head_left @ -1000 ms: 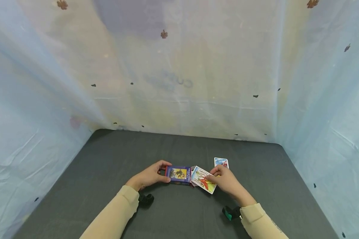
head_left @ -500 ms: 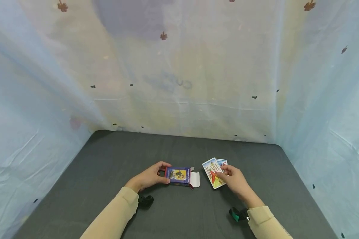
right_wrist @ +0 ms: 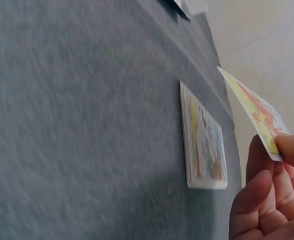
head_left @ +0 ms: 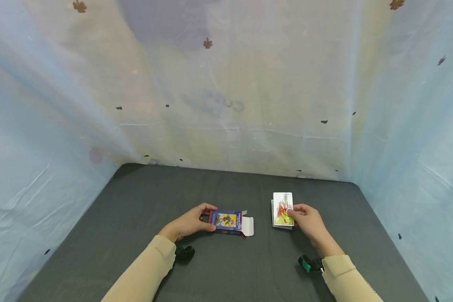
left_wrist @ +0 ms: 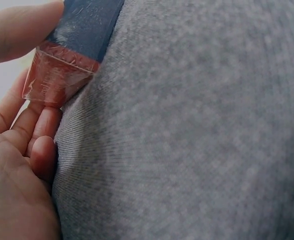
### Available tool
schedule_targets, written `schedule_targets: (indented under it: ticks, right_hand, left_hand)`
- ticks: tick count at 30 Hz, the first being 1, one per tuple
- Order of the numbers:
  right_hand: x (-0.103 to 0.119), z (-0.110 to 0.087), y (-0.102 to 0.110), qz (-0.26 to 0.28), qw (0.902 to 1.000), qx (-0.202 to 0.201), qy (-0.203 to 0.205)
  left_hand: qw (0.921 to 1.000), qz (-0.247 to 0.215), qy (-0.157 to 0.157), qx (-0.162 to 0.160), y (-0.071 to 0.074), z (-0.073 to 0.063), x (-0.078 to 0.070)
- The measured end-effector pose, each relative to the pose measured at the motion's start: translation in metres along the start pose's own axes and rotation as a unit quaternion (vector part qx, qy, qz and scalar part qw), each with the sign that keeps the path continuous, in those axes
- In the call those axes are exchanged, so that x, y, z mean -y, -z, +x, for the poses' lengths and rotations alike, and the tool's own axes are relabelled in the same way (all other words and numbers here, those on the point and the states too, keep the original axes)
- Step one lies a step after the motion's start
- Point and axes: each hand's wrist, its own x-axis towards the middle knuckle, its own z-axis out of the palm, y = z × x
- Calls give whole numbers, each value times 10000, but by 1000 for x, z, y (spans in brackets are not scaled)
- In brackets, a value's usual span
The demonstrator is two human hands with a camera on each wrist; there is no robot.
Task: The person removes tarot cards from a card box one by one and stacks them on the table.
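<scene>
Card [head_left: 283,207], one, picture side up: I pinch it in my right grip [head_left: 308,219] between thumb and fingers [right_wrist: 259,187], holding it tilted just above the pile and not touching it. Pile of cards [right_wrist: 204,140]: a short face-up stack lying flat on the counter [head_left: 143,197], directly beneath the lifted card and just ahead of my right fingertips. Card box [head_left: 228,221], blue with a yellow picture panel: lies flat on the counter, its white end flap [head_left: 248,226] open on the side toward my right grip. My left grip [head_left: 190,221] curls round the box's closed end, thumb on one long edge and fingers on the other; the left wrist view shows that end's red, film-wrapped corner [left_wrist: 57,75] against my fingertips. Box and pile lie apart, with bare grey counter between them.
</scene>
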Motion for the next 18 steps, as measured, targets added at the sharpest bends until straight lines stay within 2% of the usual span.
schedule_targets:
  ticks: [8, 18]
  right_hand:
    - [-4, 11, 10, -115, 9998, 94, -105]
    - [-2, 16, 5, -334, 9983, 312, -351]
  left_hand:
    - [10000, 1, -5, -13, -1, 0, -1]
    - [10000, 19, 61, -34, -1, 3, 0]
